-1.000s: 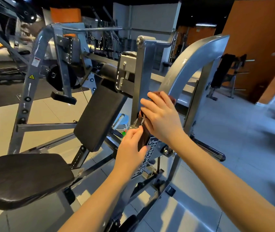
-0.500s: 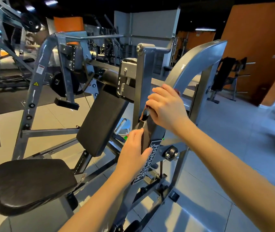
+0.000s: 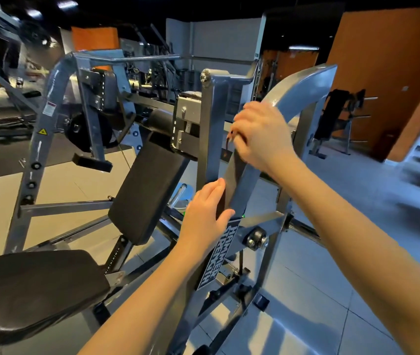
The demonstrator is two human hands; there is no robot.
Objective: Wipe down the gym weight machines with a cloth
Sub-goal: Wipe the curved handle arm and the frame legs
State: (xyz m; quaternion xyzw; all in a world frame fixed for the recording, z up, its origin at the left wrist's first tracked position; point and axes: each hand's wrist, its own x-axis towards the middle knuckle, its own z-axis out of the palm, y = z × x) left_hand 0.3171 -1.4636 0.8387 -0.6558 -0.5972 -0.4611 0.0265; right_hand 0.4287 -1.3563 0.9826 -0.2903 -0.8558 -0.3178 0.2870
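The black seat (image 3: pixel 37 290) is on your left. Your left hand (image 3: pixel 203 216) pinches the low end of the dark cloth (image 3: pixel 230 175). The cloth lies along the slanted grey bar (image 3: pixel 251 185). Your right hand (image 3: pixel 262 137) grips its top end.

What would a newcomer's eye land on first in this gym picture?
Two bare hands work mid-frame on a grey weight machine: the right hand grips the top of a dark cloth laid along it, and the left hand holds its lower end. Left of them sit the black back pad and, lower down, the seat.
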